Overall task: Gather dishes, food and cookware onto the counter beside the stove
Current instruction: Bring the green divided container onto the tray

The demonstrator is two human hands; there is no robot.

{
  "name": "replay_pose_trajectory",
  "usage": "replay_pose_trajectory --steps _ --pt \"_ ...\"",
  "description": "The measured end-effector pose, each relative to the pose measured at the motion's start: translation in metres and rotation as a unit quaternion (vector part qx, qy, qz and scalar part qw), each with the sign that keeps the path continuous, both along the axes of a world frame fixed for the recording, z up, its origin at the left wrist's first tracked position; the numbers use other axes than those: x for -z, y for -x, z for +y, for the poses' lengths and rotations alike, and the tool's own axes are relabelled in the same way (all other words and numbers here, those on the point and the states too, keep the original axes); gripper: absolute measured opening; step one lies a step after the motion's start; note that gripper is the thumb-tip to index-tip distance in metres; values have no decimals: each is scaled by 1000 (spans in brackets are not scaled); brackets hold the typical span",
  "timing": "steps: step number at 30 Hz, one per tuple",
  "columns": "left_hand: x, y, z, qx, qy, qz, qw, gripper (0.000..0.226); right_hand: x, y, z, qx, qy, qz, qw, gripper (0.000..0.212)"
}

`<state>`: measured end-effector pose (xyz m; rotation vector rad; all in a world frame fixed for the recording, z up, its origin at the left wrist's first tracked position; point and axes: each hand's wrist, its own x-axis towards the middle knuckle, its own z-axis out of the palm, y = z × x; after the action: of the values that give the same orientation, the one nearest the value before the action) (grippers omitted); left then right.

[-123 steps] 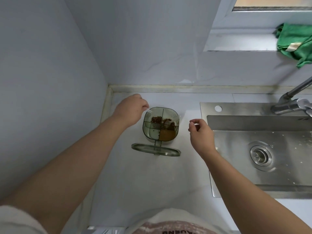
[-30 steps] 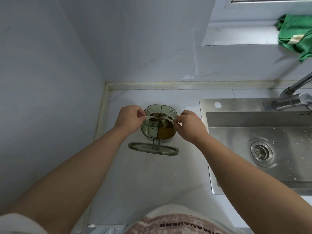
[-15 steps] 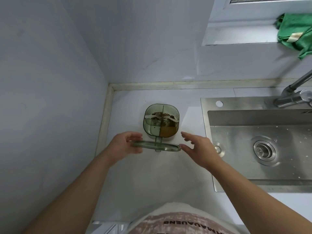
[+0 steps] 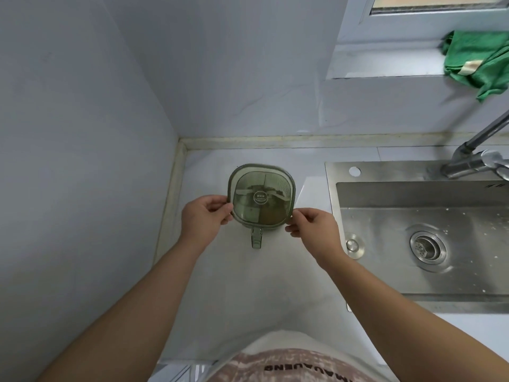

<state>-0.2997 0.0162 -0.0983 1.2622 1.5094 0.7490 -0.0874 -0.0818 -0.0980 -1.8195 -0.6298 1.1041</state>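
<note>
A green see-through spice box with divided compartments stands on the white counter near the corner. Its transparent green lid is tilted over the box, covering the compartments, and brown spices show through it. My left hand pinches the lid's left edge. My right hand pinches its lower right edge. A green latch tab sticks out at the front of the box, toward me.
A steel sink with a drain lies right of the box, a tap at its far right. A green cloth hangs on the window sill. Walls close in at left and behind.
Both hands let go of the small spoons in the box, dropped to the lid lying flat in front, and have swung it up and over the box.
</note>
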Motion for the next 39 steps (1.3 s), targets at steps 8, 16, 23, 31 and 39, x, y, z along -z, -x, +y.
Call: replay_pose_trajectory --steps 8,16,23,31,39 --pt "17 -19 8 7 -17 139 990 9 14 0 9 -30 56 -76 995 18" --pt "13 -23 17 -21 121 60 991 33 26 10 -2 -61 108 -36 992 23" --pt "8 -48 6 40 151 122 980 20 22 33 -17 -181 132 42 974 42" --pt "-26 -94 3 292 -43 365 883 78 17 6 -23 -76 99 157 980 30" --pt "-80 -136 -32 212 -169 287 919 60 -29 -36 -40 12 26 137 990 40"
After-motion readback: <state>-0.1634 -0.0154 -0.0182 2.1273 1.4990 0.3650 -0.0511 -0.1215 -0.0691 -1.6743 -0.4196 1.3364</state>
